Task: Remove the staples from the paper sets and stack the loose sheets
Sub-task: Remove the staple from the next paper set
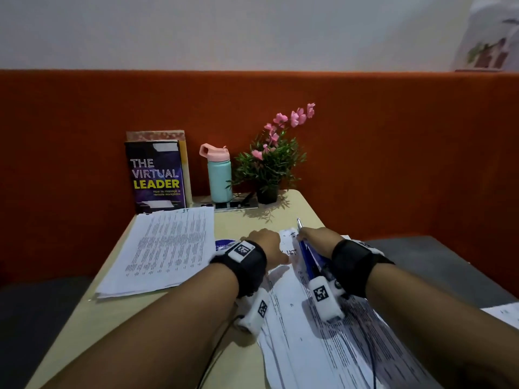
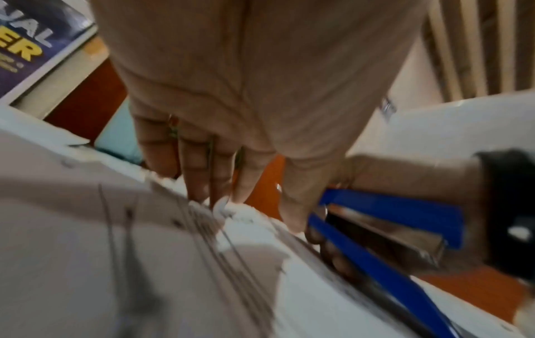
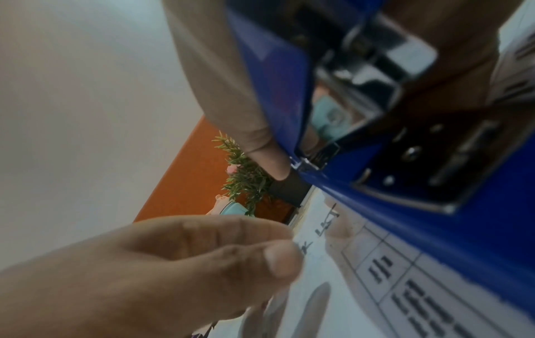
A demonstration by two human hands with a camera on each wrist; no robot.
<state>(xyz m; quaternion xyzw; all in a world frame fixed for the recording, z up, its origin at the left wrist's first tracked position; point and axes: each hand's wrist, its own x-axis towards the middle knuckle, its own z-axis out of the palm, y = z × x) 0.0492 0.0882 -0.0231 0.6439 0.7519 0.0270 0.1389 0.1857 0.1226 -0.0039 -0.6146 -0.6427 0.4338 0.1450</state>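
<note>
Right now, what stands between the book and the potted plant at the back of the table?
In the head view, a teal water bottle with a pink lid stands between the book and the potted plant.

"THE VIRTUAL LEADER" is printed on the book (image 1: 157, 175) cover, and "LST" is handwritten on the paper (image 3: 327, 225).

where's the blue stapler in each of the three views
Head: the blue stapler lies right of centre, gripped by the right hand over the paper set.
Left wrist: lower right, running diagonally.
Right wrist: fills the upper right.
Shared landmark: the teal bottle.
</note>
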